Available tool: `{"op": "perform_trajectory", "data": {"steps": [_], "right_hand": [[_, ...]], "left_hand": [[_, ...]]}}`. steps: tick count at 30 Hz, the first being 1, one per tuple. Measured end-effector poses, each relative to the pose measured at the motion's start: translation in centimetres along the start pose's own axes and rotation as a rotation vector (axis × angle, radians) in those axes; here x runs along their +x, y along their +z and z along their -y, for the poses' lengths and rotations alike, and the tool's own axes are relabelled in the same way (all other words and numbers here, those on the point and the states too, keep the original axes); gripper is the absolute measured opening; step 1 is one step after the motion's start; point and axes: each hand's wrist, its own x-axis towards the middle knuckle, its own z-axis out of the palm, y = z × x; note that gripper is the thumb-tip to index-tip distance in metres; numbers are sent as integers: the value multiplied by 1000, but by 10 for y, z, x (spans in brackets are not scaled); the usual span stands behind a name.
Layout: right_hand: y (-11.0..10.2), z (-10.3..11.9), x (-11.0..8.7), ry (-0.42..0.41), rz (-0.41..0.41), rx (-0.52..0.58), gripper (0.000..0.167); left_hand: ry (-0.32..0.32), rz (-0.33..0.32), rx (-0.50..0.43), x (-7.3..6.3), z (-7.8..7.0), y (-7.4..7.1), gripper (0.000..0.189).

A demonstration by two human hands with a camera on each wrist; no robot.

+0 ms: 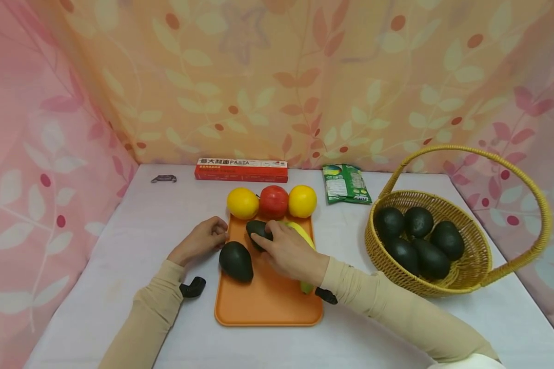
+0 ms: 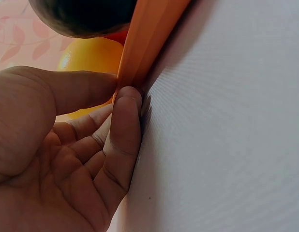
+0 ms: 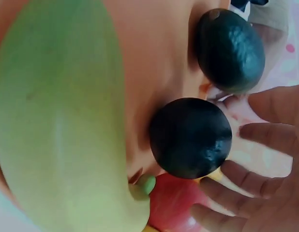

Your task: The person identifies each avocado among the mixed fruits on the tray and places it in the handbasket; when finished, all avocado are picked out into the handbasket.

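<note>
My left hand [image 1: 203,240] pinches the left rim of an orange tray [image 1: 277,307] between thumb and bent forefinger, as the left wrist view shows. Over the tray, my right hand [image 1: 291,252] reaches to a dark green avocado [image 1: 257,230]. Its fingers are spread around the far side of that avocado [image 3: 190,137] in the right wrist view, not curled round it. A second avocado [image 1: 236,262] lies nearer, at the tray's left edge. Partly hidden under my right hand is a yellow-green banana [image 3: 62,116]. A red apple [image 1: 274,201] sits between two round yellow fruits [image 1: 242,203] at the tray's far end.
To the right stands a wicker basket [image 1: 473,277] with a tall handle, holding several avocados [image 1: 419,222]. Behind the tray lie a red pasta box [image 1: 241,173] and a green packet [image 1: 346,184]. A small dark object [image 1: 164,178] is at the back left.
</note>
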Motion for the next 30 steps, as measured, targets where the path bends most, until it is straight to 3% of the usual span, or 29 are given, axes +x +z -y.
{"op": "perform_trajectory", "data": {"steps": [6,13,18,25,30], "right_hand": [[1,-7,2,61,10,54,49],[-3,-8,6,24,59,94,43],[-5,-8,5,3,114,80,48],[-3,-7,-2,-47,161,33,42],[-8,-8,-8,28,176,119,49]], "left_hand": [[6,6,1,0,0,0,25],[0,11,0,1,0,0,26],[4,11,4,2,1,0,27],[11,9,15,2,0,0,28],[-4,11,4,1,1,0,28]]}}
